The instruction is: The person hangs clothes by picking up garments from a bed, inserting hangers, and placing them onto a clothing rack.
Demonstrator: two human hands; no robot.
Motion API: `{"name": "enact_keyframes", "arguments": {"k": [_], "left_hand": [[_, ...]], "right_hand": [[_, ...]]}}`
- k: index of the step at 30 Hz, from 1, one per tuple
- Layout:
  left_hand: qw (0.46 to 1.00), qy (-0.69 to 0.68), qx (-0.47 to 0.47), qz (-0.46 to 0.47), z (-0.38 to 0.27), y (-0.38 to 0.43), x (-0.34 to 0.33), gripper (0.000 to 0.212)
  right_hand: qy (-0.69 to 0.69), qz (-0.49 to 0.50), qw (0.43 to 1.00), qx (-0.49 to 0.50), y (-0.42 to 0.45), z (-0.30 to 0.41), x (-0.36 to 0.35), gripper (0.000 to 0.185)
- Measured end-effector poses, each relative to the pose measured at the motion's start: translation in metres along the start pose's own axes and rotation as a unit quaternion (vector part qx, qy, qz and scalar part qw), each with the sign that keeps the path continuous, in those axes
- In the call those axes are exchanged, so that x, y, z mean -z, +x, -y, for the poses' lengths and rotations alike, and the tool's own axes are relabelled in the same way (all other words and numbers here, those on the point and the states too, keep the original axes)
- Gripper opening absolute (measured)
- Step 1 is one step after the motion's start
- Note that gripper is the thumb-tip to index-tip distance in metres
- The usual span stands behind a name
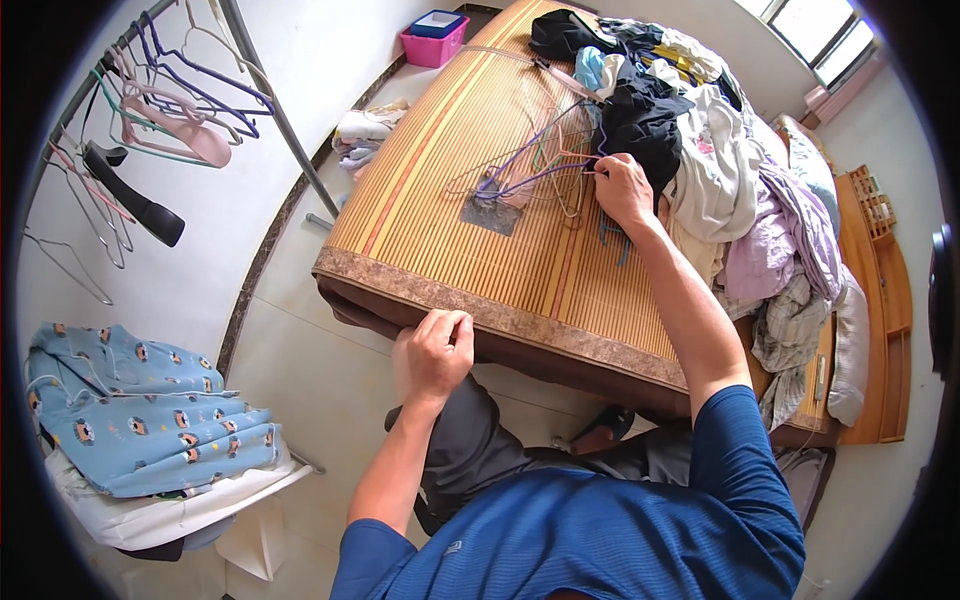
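Note:
My right hand [626, 191] reaches over the bed, its fingertips pinched on a clothes hanger beside a dark garment [641, 124]. Several thin hangers lie tangled to its left on the slatted mat, among them a purple hanger [517, 186]; which one the fingers grip is hard to make out. A blue hanger [615, 240] sticks out below my wrist. Under the tangle lies a grey rectangular patch [489, 216]. My left hand [442, 352], fingers curled and with nothing visible in them, is at the mat's brown front border [525, 319].
Heaped clothes, including a white garment [716, 165] and a lilac cloth [780, 225], cover the bed's right side. Hangers hang from a metal rack [236, 45] at left. Blue patterned clothing [157, 420] is piled at lower left. A pink bin [433, 49] stands by the wall.

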State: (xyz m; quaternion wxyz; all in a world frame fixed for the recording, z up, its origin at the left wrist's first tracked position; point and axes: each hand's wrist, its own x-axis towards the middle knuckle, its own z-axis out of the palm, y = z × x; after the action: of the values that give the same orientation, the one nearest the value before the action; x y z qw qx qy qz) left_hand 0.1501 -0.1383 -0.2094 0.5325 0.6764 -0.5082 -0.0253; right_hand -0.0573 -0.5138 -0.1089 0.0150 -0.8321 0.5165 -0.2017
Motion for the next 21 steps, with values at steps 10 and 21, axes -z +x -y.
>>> {"name": "enact_keyframes", "arguments": {"k": [10,21], "left_hand": [[0.998,-0.02,0.059,0.011,-0.001,0.024,0.002,0.015],[0.955,0.256,0.014,0.15,0.057,0.219,-0.061,0.076]], "right_hand": [[0.15,-0.065,0.971,0.173,-0.109,0.02,-0.029,0.022],[0.164,-0.133,0.968,0.135,-0.256,-0.017,0.005,0.021]]}}
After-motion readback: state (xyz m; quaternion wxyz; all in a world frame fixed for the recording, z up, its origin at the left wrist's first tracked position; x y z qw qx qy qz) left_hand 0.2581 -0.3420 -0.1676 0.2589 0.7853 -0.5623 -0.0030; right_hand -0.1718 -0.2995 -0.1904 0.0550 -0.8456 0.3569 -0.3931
